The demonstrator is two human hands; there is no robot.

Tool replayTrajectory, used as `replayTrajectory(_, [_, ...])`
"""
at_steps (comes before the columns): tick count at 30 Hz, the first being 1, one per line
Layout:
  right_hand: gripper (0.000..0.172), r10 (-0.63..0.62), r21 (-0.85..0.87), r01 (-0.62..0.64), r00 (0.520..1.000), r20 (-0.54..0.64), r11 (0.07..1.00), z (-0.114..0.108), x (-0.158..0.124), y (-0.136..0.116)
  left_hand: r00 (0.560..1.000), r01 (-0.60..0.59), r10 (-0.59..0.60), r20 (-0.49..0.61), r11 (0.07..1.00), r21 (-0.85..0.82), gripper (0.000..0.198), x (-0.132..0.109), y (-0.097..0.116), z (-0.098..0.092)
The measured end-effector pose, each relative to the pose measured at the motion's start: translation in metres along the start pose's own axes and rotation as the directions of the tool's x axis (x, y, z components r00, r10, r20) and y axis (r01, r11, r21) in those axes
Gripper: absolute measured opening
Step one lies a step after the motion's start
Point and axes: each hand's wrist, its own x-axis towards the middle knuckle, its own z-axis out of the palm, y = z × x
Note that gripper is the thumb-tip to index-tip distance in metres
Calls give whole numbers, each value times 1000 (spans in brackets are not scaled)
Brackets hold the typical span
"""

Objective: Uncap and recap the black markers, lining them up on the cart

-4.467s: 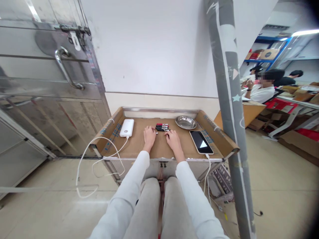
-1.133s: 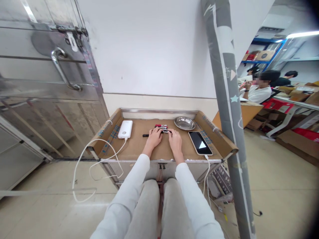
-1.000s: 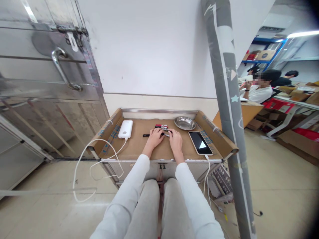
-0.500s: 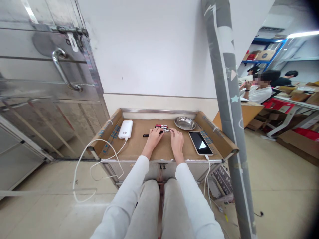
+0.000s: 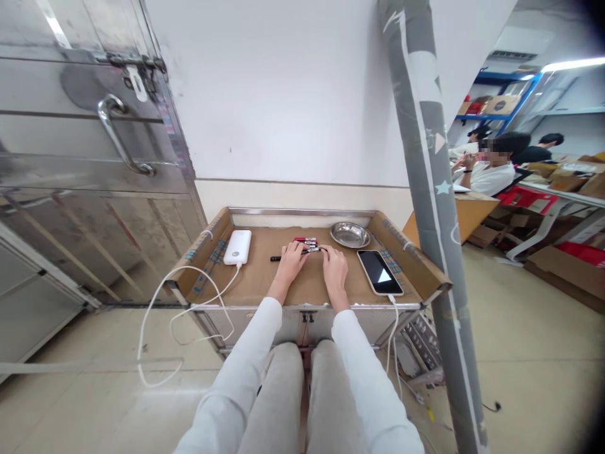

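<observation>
Since the earliest picture, one slim black cylindrical marker pen (image 5: 275,258) has come away from the small row of red and black marker pens (image 5: 306,240), and the bare left hand (image 5: 290,260) has shifted rightward onto it. Its dark end juts out left of that hand and its pale, silvery end shows on the right, just in front of the row. The left hand's fingers are closed around its middle. The bare right hand (image 5: 334,261) has its fingertips drawn together beside the pale end; whether they grip anything is too small to tell.

Everything lies on a counter (image 5: 255,280) lined with brown cardboard. A white rectangular power bank (image 5: 237,246) with a white cable (image 5: 239,267) plugged in is well to the left. Behind the right hand sits a shiny, round, shallow metal bowl (image 5: 350,235), and to its right lies a black-screened smartphone (image 5: 380,272) with a pale edge.
</observation>
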Motion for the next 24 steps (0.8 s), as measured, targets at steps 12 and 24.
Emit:
replayTrajectory(12, [38,-40,72,35,997,69,997,2,-1,1,1000,13,-12,12,999,-39,12,0,-2,0])
replayTrajectory(24, [32,-51,200,27,992,113,979,7,-1,3,999,11,-8,46,998,-69,9,0,-3,-1])
